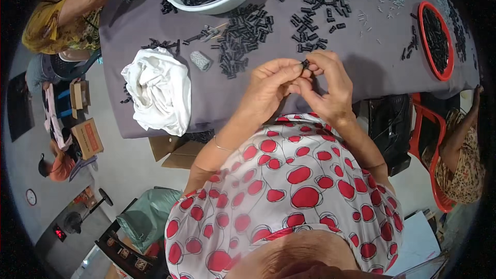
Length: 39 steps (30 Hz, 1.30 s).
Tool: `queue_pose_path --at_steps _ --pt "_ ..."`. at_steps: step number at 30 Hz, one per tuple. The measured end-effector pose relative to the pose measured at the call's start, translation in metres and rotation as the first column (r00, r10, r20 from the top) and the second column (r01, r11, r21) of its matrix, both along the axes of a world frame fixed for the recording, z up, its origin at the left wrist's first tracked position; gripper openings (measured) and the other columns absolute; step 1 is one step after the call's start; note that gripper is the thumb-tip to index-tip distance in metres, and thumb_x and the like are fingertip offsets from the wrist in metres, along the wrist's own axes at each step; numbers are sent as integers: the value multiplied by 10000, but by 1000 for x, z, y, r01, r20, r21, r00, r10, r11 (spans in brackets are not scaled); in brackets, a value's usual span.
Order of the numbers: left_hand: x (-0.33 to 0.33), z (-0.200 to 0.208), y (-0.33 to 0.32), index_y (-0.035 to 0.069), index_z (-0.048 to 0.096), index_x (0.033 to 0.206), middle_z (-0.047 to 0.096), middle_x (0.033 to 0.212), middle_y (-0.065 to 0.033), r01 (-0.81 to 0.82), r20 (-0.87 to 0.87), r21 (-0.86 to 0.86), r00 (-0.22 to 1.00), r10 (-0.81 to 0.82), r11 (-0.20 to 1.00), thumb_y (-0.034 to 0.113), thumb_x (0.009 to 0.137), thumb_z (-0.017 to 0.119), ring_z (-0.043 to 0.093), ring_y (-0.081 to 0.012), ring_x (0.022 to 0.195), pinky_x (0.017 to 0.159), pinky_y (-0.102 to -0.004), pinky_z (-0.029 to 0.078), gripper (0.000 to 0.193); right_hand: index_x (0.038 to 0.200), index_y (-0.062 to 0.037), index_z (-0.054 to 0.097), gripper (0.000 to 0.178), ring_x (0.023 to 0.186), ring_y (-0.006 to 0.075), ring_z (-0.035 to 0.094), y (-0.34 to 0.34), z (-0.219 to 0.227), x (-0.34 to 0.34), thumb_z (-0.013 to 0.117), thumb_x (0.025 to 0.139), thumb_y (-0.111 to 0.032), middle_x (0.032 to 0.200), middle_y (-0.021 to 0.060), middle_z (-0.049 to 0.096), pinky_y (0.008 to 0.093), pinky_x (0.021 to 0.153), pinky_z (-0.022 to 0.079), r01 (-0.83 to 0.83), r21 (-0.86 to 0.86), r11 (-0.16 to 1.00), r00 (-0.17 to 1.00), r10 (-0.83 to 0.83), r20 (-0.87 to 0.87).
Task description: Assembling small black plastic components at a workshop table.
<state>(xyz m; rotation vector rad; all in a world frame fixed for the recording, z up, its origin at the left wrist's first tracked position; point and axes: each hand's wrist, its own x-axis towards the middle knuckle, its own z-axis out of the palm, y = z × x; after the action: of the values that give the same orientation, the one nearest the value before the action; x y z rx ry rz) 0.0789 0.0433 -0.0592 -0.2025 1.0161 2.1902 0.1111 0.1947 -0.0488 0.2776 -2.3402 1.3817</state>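
Close together over the table's near edge, both my hands pinch one small black plastic part (305, 64). My left hand (274, 83) has its fingertips pressed on the part from the left. From the right, my right hand (330, 85) grips it between thumb and fingers. The fingertips hide most of the part. Beyond my left hand lies a heap of similar black parts (248, 33), and another loose group of black parts (315, 18) is spread straight ahead of my hands.
A white bowl (235, 4) of black parts stands at the far side. White cloth (160, 90) and a spool of grey thread (200, 61) lie to the left. A red basket (447, 67) of black parts stands at right. People sit at both sides; a cardboard box (178, 154) is under the table.
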Motion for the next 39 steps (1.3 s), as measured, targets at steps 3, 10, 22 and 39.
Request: queue_pose_path --at_steps 3,10,22,39 --pt "2 3 2 25 657 959 671 938 -108 17 52 75 998 -21 997 127 879 587 642 -202 857 784 -336 514 147 1030 -4 552 388 779 222 587 2 -3 1 686 670 50 986 133 556 296 647 507 29 24 999 998 -28 -57" --pt "5 1 3 -24 622 998 627 1013 -159 75 180 232 976 -119 970 160 897 517 605 -232 970 861 -337 484 235 1019 4 572 412 743 248 603 3 -5 8 688 628 59 979 141 571 306 620 517 11 17 1000 997 -9 -71" --pt "10 7 1 -21 646 1002 665 963 -140 67 29 -7 997 -66 998 138 898 553 641 -219 879 794 -367 519 212 1018 12 595 390 719 147 599 13 -20 9 691 645 69 950 125 612 267 631 515 -76 -151 986 996 66 -67" --pt "11 10 17 -34 636 889 660 846 -89 -139 -174 -148 978 113 979 58 863 615 609 -118 736 690 -239 499 97 1031 25 570 485 768 265 591 10 -21 -2 720 570 35 958 122 596 331 650 506 -32 70 997 961 50 -273"
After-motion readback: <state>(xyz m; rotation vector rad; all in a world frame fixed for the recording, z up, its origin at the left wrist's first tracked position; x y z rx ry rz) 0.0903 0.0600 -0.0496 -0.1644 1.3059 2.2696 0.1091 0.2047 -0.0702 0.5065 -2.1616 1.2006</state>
